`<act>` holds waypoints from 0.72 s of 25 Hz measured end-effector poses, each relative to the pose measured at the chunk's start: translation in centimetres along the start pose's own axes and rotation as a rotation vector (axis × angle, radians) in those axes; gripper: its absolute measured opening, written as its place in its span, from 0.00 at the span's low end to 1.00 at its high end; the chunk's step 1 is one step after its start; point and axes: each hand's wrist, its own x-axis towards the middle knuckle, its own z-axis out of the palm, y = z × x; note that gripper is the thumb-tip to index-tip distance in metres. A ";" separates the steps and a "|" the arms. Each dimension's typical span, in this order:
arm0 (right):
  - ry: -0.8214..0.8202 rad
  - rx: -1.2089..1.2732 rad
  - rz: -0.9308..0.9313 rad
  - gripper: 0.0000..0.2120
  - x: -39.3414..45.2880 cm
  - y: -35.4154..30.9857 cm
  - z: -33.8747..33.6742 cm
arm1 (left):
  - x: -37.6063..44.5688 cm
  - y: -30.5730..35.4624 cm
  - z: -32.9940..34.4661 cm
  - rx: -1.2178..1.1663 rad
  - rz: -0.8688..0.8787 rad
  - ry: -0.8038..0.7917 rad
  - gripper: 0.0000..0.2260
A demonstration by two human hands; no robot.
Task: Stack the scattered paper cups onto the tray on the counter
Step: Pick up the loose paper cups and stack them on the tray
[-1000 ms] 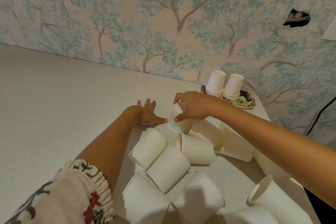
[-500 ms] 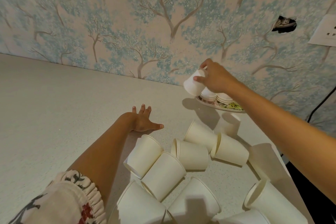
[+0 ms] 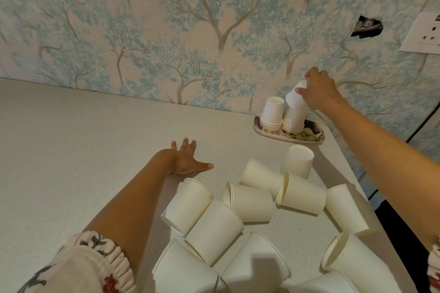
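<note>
The pale speckled surface (image 3: 71,150) runs back to a wall with blue tree wallpaper (image 3: 166,19). A flowered tray (image 3: 312,137) near the far right corner holds two stacks of upside-down paper cups (image 3: 271,114). The right hand (image 3: 319,93) has its fingers clamped on one tilted paper cup (image 3: 295,98) atop the right stack. The left hand (image 3: 185,160) lies flat, fingers apart. Scattered cups (image 3: 250,202) lie toward the near edge.
</note>
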 end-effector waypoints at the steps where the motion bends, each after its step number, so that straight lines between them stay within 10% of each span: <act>1: -0.009 -0.006 0.005 0.23 0.1 0.1 0.3 | 0.1 0.0 0.0 -0.002 0.000 -0.001 0.47; 18: -0.044 -0.077 -0.029 0.10 -1.6 1.7 1.8 | 0.4 -0.2 0.2 -0.017 0.010 0.000 0.47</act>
